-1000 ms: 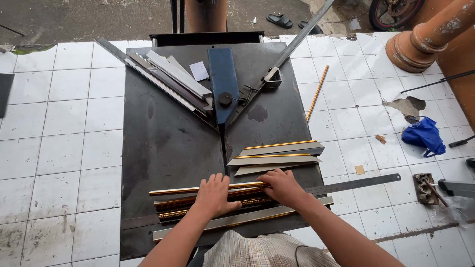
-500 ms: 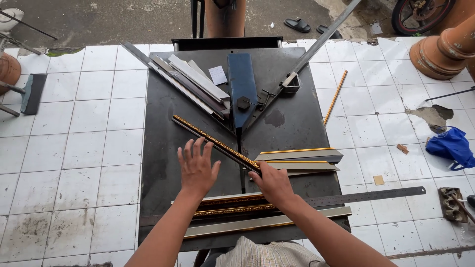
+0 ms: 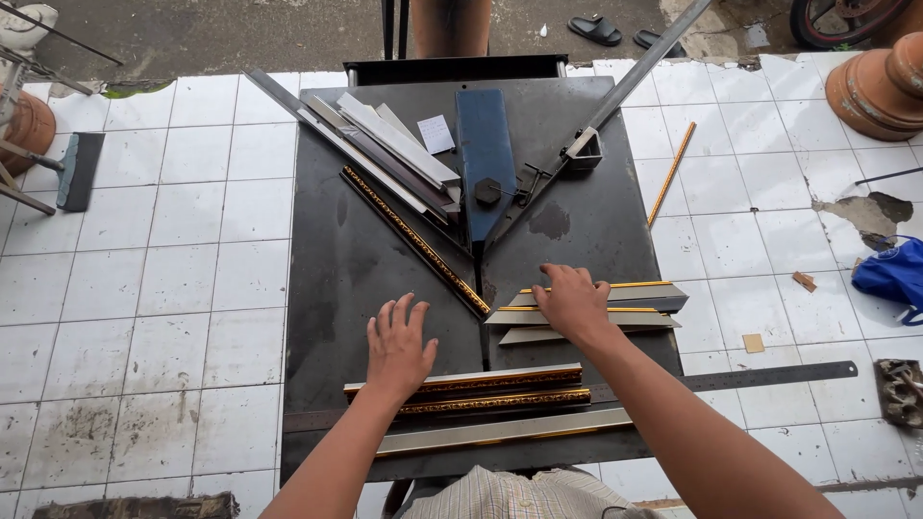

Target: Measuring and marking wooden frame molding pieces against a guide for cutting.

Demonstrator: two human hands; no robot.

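A black metal work table [image 3: 327,288] carries picture-frame mouldings. One long gold-patterned moulding [image 3: 413,237] lies diagonally against the left fence, its lower end near the table's centre. My left hand [image 3: 399,346] hovers flat with fingers spread, just above the near stack of gold and silver mouldings [image 3: 481,389]. My right hand [image 3: 572,300] presses down on a small pile of short mitred pieces [image 3: 635,306] right of centre. A blue cutter head [image 3: 484,159] sits at the apex of the two angled fences.
Several grey strips [image 3: 394,144] lie along the left fence. A long steel ruler [image 3: 769,377] sticks out past the table's right edge. On the tiled floor lie a thin gold strip [image 3: 671,173], a blue cloth [image 3: 889,274], clay pots [image 3: 880,82] and a squeegee [image 3: 77,168].
The long gold moulding has gone from the near stack to lying diagonally along the left fence. My left hand let go of it; my right hand moved up onto the short mitred pieces.
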